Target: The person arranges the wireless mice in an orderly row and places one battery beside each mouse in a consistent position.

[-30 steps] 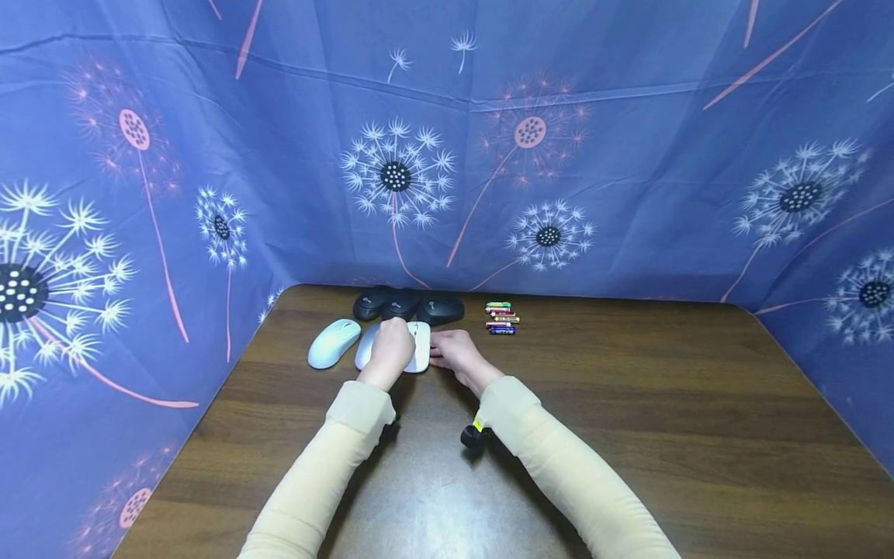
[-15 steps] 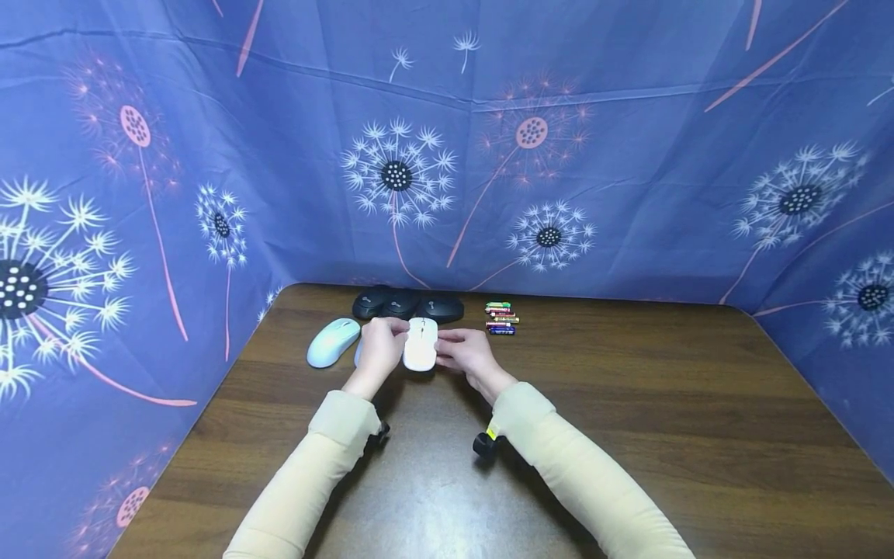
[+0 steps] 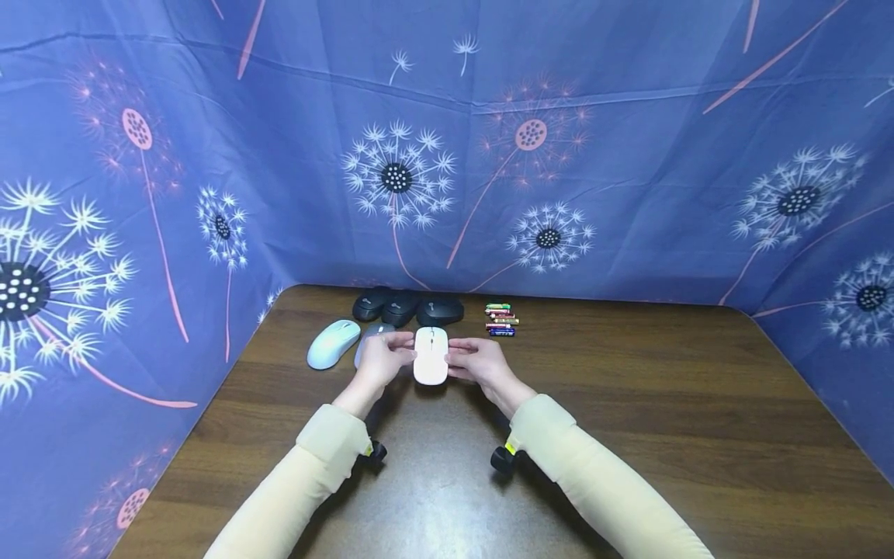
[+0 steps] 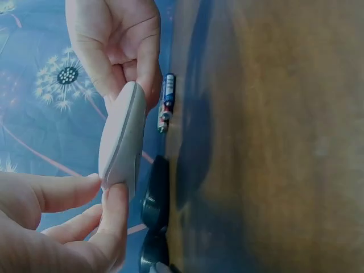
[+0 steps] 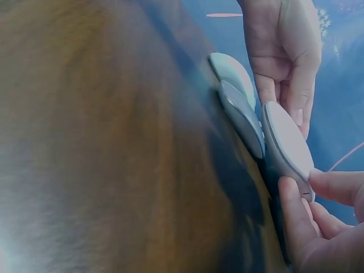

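A white computer mouse [image 3: 431,355] is held up off the wooden table between both hands, its wheel end pointing away from me. My left hand [image 3: 377,361] pinches its left side between thumb and fingers. On the opposite side my right hand [image 3: 485,363] grips the edge the same way. Both wrist views show a gap between the mouse [image 4: 120,139] and the tabletop. Partly hidden behind my left hand, a grey mouse [image 3: 372,334] lies on the table. Beside it at the left is a pale bluish-white mouse [image 3: 334,344].
Three black mice, a left one [image 3: 369,303], a middle one [image 3: 400,307] and a right one [image 3: 440,310], sit in a row at the table's back edge. Several small colourful batteries [image 3: 501,319] lie to their right. A blue dandelion-print cloth [image 3: 628,194] hangs behind the table [image 3: 663,404].
The white mouse has been lifted from beside the grey one and brought right and towards me. My left hand moved from above it to its left side; the grey mouse is partly uncovered.
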Motion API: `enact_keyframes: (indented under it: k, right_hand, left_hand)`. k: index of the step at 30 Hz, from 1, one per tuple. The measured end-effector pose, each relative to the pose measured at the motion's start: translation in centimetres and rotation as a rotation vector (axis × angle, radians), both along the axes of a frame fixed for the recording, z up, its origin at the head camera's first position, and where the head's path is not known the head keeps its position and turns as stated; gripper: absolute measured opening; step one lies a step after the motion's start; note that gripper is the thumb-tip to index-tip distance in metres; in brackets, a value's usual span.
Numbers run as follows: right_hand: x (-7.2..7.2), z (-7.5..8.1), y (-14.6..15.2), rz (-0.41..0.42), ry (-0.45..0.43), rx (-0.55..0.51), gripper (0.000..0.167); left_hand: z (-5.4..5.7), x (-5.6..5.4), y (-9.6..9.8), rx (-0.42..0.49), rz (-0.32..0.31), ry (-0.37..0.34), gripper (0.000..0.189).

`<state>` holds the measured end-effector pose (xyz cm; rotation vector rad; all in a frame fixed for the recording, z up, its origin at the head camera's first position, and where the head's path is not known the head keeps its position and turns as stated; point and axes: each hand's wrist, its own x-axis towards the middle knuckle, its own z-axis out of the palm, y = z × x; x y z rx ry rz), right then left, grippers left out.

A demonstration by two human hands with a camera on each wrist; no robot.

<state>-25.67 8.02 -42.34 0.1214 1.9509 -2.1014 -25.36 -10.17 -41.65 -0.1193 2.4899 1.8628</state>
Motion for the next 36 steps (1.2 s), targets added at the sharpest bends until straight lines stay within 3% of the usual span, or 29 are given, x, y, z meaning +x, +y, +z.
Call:
enact_keyframes:
  k: [6,16,36]
  right_hand:
    - [0.8,-0.9,0.3,0.019,-0.003,0.02,0.037]
    - [1.1,-2.3,0.5,0.01,0.036,0.06,0.035]
    - [-0.7,-2.7,0.6,-0.039,0.066,0.152,0.036]
  left_hand:
    - [-0.8,0.6,0.0,0.049,-0.054,-0.067,0.032]
    - [-2.1,1.0,0.5,0.014,-0.054,-0.05,0.032]
    - [-2.9,-1.6,1.3,0.019,-0.059,-0.086,0.033]
